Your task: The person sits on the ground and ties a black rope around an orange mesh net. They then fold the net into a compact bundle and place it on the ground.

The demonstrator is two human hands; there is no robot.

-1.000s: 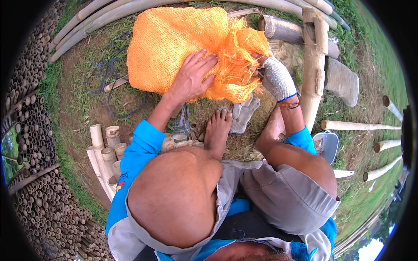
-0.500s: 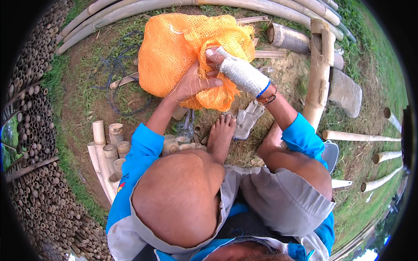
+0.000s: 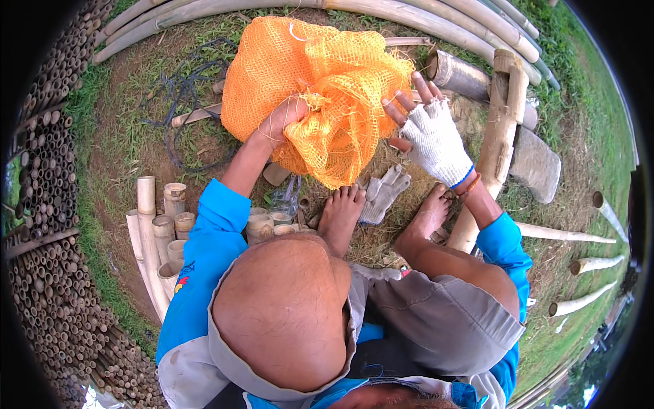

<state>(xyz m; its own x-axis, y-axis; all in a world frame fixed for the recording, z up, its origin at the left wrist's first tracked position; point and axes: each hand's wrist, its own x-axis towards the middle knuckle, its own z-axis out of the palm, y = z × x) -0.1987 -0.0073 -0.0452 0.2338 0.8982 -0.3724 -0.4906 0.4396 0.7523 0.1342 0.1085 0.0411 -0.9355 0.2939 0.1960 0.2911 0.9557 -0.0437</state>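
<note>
An orange mesh sack [image 3: 272,75] lies full and bulging on the ground before me, its loose mouth flopped toward my feet. My left hand [image 3: 286,119], bare, is closed round the bunched mesh near the mouth, its fingertips partly hidden by the folds. Just right of the sack is my right hand [image 3: 429,129] in a white fingerless knit glove, fingers spread and holding nothing. What the sack contains cannot be made out through the mesh. A second pale glove [image 3: 385,195] rests on the ground between my feet.
Cut bamboo pieces [image 3: 174,199] stand by my left knee. A notched bamboo post [image 3: 504,109] and a grey stone block [image 3: 538,163] are on the right. Long bamboo poles [image 3: 381,13] cross the far side; stacked bamboo [image 3: 48,204] lines the left. Dark cord [image 3: 180,102] lies left of the sack.
My right hand has pulled out of the sack's mouth and moved right, its fingers now spread. The mouth has fallen looser and wider. My left hand has shifted its hold up onto the gathered mesh.
</note>
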